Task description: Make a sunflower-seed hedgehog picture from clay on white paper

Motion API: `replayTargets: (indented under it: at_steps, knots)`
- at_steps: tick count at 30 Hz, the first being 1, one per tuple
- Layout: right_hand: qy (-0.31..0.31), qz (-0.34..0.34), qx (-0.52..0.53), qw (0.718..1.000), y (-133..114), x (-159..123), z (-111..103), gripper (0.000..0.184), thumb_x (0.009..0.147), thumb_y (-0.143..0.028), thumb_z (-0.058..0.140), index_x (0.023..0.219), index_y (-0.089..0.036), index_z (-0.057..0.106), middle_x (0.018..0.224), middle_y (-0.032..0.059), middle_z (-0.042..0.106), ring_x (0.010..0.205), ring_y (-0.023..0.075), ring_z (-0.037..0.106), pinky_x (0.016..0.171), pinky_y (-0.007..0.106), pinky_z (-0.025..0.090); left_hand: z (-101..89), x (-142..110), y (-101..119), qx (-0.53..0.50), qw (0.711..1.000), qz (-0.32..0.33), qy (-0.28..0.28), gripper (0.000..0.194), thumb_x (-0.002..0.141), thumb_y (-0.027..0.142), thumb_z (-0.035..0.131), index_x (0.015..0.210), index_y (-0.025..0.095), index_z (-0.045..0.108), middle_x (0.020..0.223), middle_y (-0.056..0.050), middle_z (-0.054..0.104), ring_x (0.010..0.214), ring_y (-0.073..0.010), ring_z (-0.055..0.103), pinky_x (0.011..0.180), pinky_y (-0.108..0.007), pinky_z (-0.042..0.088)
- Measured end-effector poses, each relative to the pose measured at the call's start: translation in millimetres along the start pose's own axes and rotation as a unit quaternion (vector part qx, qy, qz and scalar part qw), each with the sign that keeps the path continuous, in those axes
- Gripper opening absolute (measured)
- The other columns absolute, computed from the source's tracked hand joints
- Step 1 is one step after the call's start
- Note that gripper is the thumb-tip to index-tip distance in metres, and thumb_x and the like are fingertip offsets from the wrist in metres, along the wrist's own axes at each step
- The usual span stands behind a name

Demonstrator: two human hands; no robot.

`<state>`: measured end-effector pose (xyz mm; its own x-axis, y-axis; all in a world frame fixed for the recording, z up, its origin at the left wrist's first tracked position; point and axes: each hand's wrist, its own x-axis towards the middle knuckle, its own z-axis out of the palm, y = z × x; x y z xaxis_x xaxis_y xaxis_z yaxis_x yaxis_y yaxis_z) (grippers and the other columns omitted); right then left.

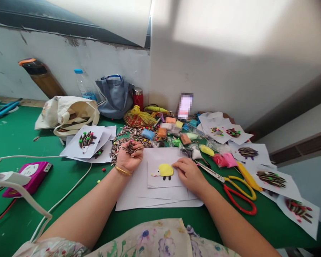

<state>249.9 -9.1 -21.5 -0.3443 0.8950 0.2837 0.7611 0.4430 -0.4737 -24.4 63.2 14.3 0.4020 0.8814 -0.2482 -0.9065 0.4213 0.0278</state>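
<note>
My left hand (130, 157) is palm up at the left edge of a stack of white paper sheets (160, 194), cupped round a small heap of striped sunflower seeds (131, 147). My right hand (189, 172) rests on the top sheet, fingertips pinched just right of a yellow clay hedgehog (165, 170) stuck to the paper. Whether the fingers hold anything, I cannot make out. More loose sunflower seeds (128, 137) lie scattered on the green table (69, 185) behind my left hand.
Yellow-and-red scissors (237, 191) lie right of my right hand. Clay packets (176, 134) fill the middle back. Finished seed hedgehogs on paper lie at left (87, 140) and along the right (271, 178). Bags (69, 112), a water bottle (84, 85), a pink box (32, 175) and white cables (56, 203) stand left.
</note>
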Motion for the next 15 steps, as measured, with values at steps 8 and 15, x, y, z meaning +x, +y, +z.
replayTargets:
  at_steps: [8,15]
  knots:
    - [-0.001,0.000,0.000,1.000,-0.9,0.1,-1.4,0.032,0.085,-0.008,0.050,0.104,-0.023,0.070,0.102,0.0062,0.065,0.098,0.0212,0.057,0.089,0.037,0.045,-0.8,1.0,1.6,-0.029,1.000,-0.006,0.002,0.008,0.085,0.012,0.048,0.079,0.017,0.046,0.068,0.000,0.049,0.058,-0.0070,0.054,0.039,-0.010,0.040]
    - [0.001,-0.005,0.007,1.000,0.2,0.4,0.2,0.031,0.085,-0.007,0.050,0.104,-0.022,0.069,0.102,0.0065,0.064,0.097,0.0220,0.057,0.089,0.039,0.046,-0.9,1.2,-0.1,-0.029,0.999,-0.035,0.004,0.010,0.093,0.018,0.046,0.083,0.016,0.047,0.069,0.001,0.049,0.052,-0.0059,0.052,0.034,-0.011,0.034]
